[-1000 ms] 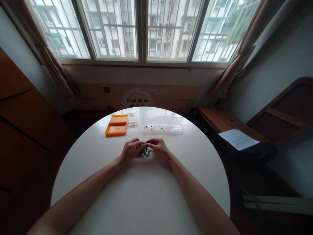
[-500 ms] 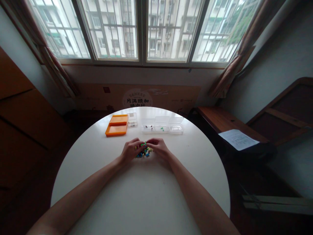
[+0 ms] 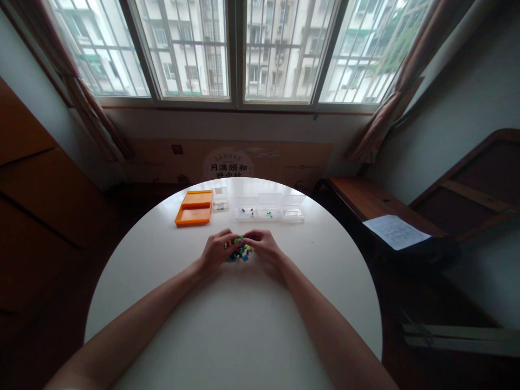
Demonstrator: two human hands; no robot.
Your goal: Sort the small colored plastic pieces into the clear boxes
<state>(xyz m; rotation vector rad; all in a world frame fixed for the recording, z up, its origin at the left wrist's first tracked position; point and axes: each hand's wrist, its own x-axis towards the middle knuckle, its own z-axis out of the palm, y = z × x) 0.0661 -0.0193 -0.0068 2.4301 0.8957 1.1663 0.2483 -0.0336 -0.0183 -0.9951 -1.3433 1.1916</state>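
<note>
My left hand [image 3: 216,250] and my right hand [image 3: 263,247] rest close together on the round white table [image 3: 235,325], fingers curled and fingertips nearly touching. Between them lies a small heap of tiny coloured pieces [image 3: 240,253], blue, green and yellow. Both hands pinch at a small green piece [image 3: 240,238] above the heap; what exactly each holds is too small to name.
An open orange case [image 3: 195,210] sits at the back left of the table. Beside it stand a small clear box [image 3: 220,199] and a row of clear open boxes [image 3: 270,210] with a few small pieces. A dark wooden side table with a paper sheet [image 3: 395,231] is on the right.
</note>
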